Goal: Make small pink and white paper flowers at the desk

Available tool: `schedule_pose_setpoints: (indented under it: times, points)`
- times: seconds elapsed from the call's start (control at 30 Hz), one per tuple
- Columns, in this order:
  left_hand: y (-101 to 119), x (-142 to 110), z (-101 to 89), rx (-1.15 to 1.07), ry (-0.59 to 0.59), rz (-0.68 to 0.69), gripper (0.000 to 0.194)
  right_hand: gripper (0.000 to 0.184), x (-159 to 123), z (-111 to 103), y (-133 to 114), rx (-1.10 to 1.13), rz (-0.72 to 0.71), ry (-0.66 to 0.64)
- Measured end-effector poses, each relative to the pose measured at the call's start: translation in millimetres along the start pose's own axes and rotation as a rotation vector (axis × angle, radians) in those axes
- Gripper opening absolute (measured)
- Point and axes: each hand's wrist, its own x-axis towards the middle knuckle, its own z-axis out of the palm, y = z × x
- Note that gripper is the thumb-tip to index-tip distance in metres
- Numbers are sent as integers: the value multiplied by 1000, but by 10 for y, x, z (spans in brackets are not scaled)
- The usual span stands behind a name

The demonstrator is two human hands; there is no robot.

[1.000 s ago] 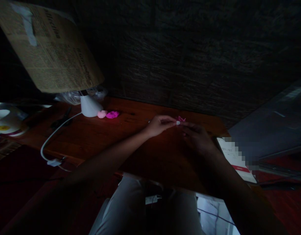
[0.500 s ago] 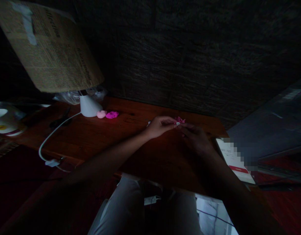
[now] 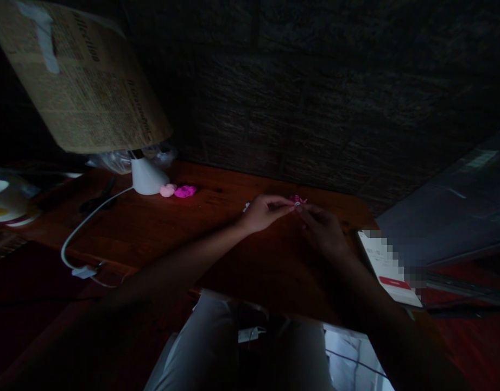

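Over the table's far middle, my left hand [image 3: 264,213] pinches a small white piece [image 3: 297,204] between thumb and fingertips. Opposite it, my right hand [image 3: 325,228] has its fingertips closed on the same piece from the right. The piece looks like soft modelling clay, but the dim light hides its exact shape. Just behind the fingertips is a bright pink frilly shape [image 3: 301,199], partly hidden; I cannot tell whether it touches the white piece. A little white object [image 3: 246,206] shows behind my left wrist.
A pale pink lump [image 3: 168,190] and a magenta lump [image 3: 185,191], like modelling clay, lie beside the lamp base [image 3: 147,176]. Its white cord [image 3: 76,231] loops over the table's front edge. A white cup [image 3: 5,201] stands far left, a lit tablet-like screen [image 3: 390,266] at right.
My fingertips have shifted slightly around the white piece, which now shows as a thinner sliver. Less of the pink shape behind them is visible. The surroundings stay the same.
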Motion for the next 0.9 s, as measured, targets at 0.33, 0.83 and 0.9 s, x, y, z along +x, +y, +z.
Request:
schedule_pose_setpoints:
  times: [0.33,0.83,0.9]
  points:
    - [31,-8,18,-114,11,-162,35,45,5,54,48,46,-5,54]
    - [74,10,32,-292,-22,-326,40,33,-7,12,-11,113,-21,47]
    - [64,13,34,-298,-18,-334,40,34,-3,15,4,115,-24,48]
